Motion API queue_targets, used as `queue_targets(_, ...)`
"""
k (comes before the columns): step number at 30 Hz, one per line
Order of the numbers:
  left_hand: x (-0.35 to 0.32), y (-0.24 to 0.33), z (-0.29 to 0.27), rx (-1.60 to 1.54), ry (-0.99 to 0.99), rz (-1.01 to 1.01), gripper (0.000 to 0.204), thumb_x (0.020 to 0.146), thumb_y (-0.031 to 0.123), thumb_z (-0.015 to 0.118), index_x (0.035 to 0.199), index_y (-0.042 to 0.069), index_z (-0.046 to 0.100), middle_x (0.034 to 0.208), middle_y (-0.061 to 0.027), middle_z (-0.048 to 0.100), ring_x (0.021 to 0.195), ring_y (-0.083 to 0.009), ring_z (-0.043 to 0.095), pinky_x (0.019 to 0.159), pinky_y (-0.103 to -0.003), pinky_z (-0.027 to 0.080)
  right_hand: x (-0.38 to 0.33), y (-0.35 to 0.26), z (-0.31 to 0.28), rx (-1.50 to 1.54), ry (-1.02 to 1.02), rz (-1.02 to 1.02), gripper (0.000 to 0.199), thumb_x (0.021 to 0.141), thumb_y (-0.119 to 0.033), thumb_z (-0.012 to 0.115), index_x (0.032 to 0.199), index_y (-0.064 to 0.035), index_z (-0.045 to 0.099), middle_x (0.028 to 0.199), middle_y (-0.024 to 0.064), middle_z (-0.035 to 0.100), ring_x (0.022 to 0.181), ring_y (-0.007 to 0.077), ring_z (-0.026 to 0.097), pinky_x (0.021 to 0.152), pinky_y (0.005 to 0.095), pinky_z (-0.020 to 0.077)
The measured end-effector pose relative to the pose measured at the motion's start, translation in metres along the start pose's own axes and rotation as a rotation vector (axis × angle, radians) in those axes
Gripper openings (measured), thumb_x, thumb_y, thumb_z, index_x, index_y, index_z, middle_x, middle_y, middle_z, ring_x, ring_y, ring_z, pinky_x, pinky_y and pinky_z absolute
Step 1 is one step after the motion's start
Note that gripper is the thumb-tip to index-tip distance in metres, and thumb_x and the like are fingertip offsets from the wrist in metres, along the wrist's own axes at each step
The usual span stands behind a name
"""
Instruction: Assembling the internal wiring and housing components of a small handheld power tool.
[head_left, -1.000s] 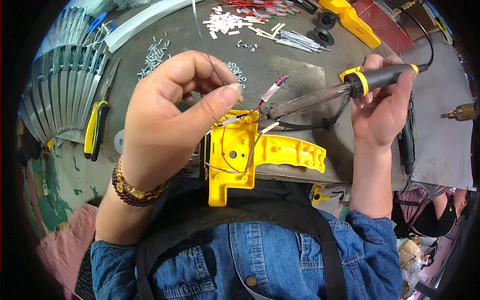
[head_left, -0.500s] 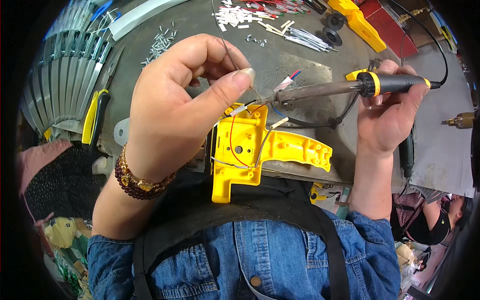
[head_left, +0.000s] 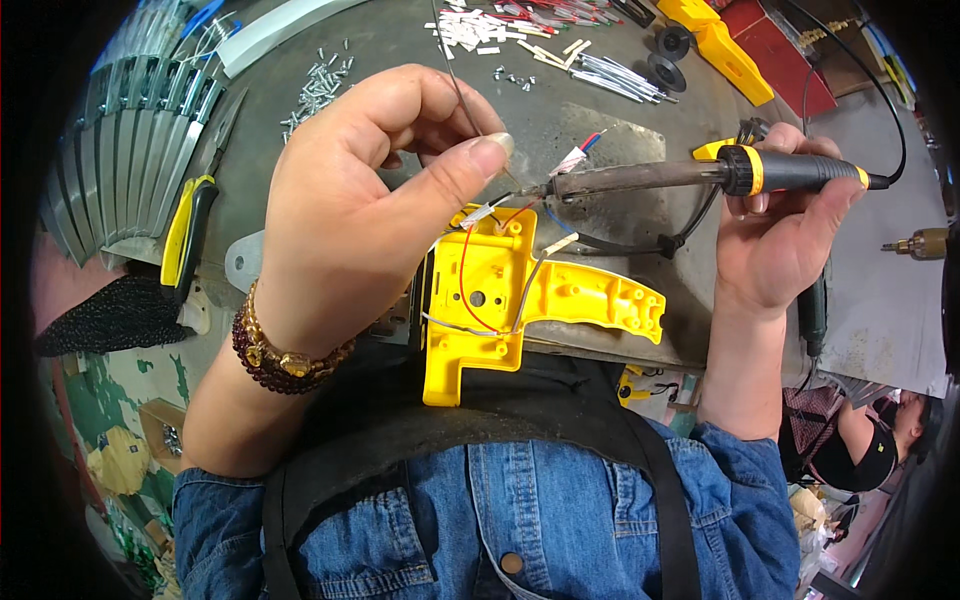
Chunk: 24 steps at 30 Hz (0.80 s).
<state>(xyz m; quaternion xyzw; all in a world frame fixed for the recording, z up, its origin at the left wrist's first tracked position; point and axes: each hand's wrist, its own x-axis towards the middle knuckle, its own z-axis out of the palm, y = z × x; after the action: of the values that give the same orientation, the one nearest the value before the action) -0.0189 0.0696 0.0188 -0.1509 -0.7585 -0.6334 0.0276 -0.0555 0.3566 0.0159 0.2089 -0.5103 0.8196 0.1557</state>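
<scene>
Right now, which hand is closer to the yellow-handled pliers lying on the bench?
Left. The left hand is just right of the pliers, pinching a thin wire. The right hand is across the bench, gripping the soldering iron.

I see the left hand raised above the yellow housing, thumb and forefinger pinched; the right hand is fisted right of it, wrist bent.

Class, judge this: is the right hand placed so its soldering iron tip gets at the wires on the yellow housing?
Probably yes: the right hand holds the soldering iron, tip at the wires above the yellow housing, nothing between.
</scene>
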Motion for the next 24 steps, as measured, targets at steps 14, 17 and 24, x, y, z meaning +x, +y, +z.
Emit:
queue_targets(14, -0.003, 0.003, 0.002, -0.001, 0.008, 0.038, 0.010, 0.095, 0.005, 0.062, 0.102, -0.002, 0.059, 0.097, -0.0057, 0.066, 0.089, -0.0087, 0.062, 0.083, -0.022, 0.049, -0.002, -0.003, 0.001, -0.011, 0.063, -0.001, 0.050, 0.098, -0.057, 0.048, 0.120, -0.0128, 0.055, 0.099, 0.0149, 0.064, 0.057, 0.0136, 0.054, 0.047, 0.0267, 0.0446)
queue_targets(17, -0.011, 0.013, -0.001, -0.020, 0.009, 0.007, 0.007, 0.095, 0.001, 0.058, 0.101, -0.002, 0.057, 0.096, -0.0080, 0.066, 0.088, -0.0106, 0.064, 0.083, -0.024, 0.050, 0.000, -0.005, -0.007, -0.024, 0.024, -0.005, 0.049, 0.099, -0.056, 0.048, 0.121, -0.0128, 0.055, 0.095, 0.0133, 0.062, 0.056, 0.0118, 0.051, 0.047, 0.0254, 0.0437)
queue_targets(24, -0.041, 0.014, -0.015, 0.024, -0.111, 0.097, 0.009, 0.089, 0.000, 0.067, 0.094, 0.001, 0.060, 0.093, -0.0093, 0.063, 0.089, -0.0172, 0.061, 0.083, -0.029, 0.048, 0.000, -0.013, -0.007, 0.038, -0.075, 0.052, 0.051, 0.101, -0.055, 0.044, 0.126, -0.0123, 0.054, 0.095, 0.0107, 0.057, 0.054, 0.0095, 0.045, 0.048, 0.0238, 0.0417)
